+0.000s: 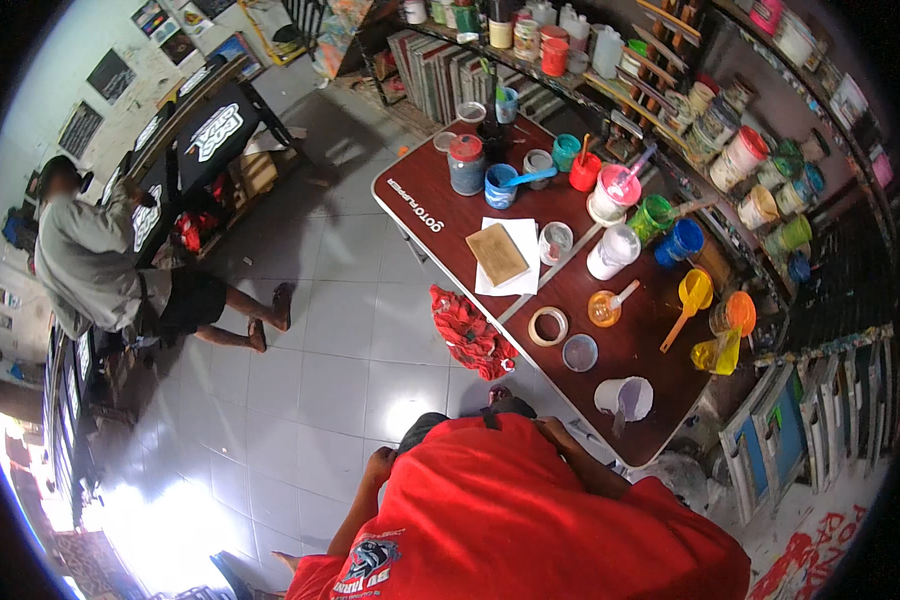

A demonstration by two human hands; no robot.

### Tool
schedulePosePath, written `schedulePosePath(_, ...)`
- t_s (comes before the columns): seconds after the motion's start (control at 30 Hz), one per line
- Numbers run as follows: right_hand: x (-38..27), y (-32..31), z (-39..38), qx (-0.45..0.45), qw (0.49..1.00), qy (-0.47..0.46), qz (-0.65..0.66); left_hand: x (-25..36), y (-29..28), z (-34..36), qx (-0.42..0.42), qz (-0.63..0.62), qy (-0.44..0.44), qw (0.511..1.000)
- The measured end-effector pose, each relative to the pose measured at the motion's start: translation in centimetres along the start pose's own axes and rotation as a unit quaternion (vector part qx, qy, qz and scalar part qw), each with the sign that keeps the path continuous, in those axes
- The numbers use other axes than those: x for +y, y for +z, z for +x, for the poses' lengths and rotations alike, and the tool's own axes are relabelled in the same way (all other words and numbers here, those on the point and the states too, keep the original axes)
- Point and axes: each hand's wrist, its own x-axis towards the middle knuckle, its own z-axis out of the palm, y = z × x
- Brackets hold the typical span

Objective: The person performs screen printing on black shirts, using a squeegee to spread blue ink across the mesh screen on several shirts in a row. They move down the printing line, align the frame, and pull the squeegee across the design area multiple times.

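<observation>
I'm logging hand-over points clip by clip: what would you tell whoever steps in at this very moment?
Left hand: closed on the upper left edge of the red T-shirt.
Right hand: grips the shirt's upper right edge, mostly hidden by the cloth.
Things: the shirt hangs spread between both hands, in front of the brown folding table with its paint pots, the tape roll and a crumpled red cloth over its near edge.
Done: the shirt shows a print near its lower left.
Left: the shirt is held up and not laid down anywhere yet.
</observation>
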Motion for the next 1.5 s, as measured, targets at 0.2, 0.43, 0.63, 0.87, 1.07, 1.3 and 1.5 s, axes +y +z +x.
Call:
schedulePosePath(0.2, -4.7, 1.0, -0.4, 0.041, 0.987, 0.143, 0.062, 0.0, -4.4, 6.0, 0.025, 0.03, -0.027, 0.999)
schedulePosePath(0.43, -8.3, 5.7, 4.5, 0.114, 0.968, 0.208, 0.084, -7.5, -12.5, 14.4, -0.052, 0.236, 0.199, 0.95)
schedulePosePath(0.63, -16.3, 12.9, 9.8, 0.045, 0.966, 0.025, -0.255, -17.2, -24.1, 20.2, 0.033, 0.267, 0.347, 0.898)
schedulePosePath(0.87, -24.3, 19.8, 15.3, 0.148, 0.979, 0.0, -0.141, -25.8, -33.4, 23.9, -0.003, 0.311, 0.305, 0.9)
schedulePosePath(1.07, -22.7, 18.9, 16.8, 0.031, 0.951, 0.094, -0.292, -22.3, -33.0, 27.3, 0.028, 0.203, 0.374, 0.905)
schedulePosePath(1.3, -22.5, 18.2, 22.3, 0.045, 0.952, 0.026, -0.302, -14.6, -33.1, 29.3, -0.12, 0.002, 0.062, 0.991)
schedulePosePath(1.5, -26.1, 16.7, 33.6, 0.136, 0.969, -0.025, -0.203, -20.6, -36.7, 37.8, -0.104, 0.023, 0.098, 0.989)
